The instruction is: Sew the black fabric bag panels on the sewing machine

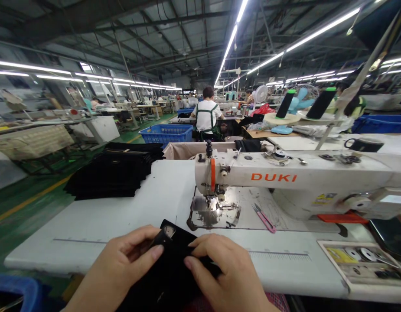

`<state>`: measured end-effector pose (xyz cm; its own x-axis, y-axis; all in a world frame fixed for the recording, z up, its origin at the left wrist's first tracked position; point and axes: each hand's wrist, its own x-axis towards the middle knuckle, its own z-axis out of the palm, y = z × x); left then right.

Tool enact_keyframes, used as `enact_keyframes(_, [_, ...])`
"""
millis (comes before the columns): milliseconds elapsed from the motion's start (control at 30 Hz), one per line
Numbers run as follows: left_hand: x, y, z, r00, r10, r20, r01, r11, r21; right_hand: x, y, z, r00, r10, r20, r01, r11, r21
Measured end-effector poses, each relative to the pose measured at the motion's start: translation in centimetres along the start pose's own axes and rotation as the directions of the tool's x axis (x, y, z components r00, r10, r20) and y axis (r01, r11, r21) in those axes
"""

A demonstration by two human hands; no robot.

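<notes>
A piece of black fabric (174, 271) hangs over the table's front edge between my hands. My left hand (128, 255) pinches its upper left part, where a small light patch shows near a folded corner. On the right side of the cloth, my right hand (220, 264) is closed with thumb and fingers gripping it. Just beyond the hands stands a white sewing machine (233, 173), its needle area over a metal plate (216, 216). Pink-handled thread snips (264, 218) lie on the machine bed, to the right of the needle.
A stack of black fabric pieces (112, 169) sits at the table's left. A parts tray (359, 264) with bobbins is at the right front. Two black thread cones (286, 104) stand behind the machine. A blue basket (166, 133) and a seated person (207, 112) are farther back.
</notes>
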<state>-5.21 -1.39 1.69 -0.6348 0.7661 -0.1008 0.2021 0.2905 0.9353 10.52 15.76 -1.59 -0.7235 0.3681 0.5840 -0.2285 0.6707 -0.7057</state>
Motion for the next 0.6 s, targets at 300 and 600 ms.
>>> enact_keyframes(300, [-0.6, 0.1, 0.2, 0.997, 0.028, -0.075, -0.019, 0.993, 0.117, -0.3, -0.4, 0.1, 0.992, 0.129, -0.017, -0.129, 0.992, -0.007])
enact_keyframes(600, [0.3, 3.4, -2.2, 0.981, -0.028, 0.193, -0.027, 0.960, 0.279, 0.6, -2.0, 0.0, 0.979, -0.052, 0.196, -0.012, 0.951, 0.310])
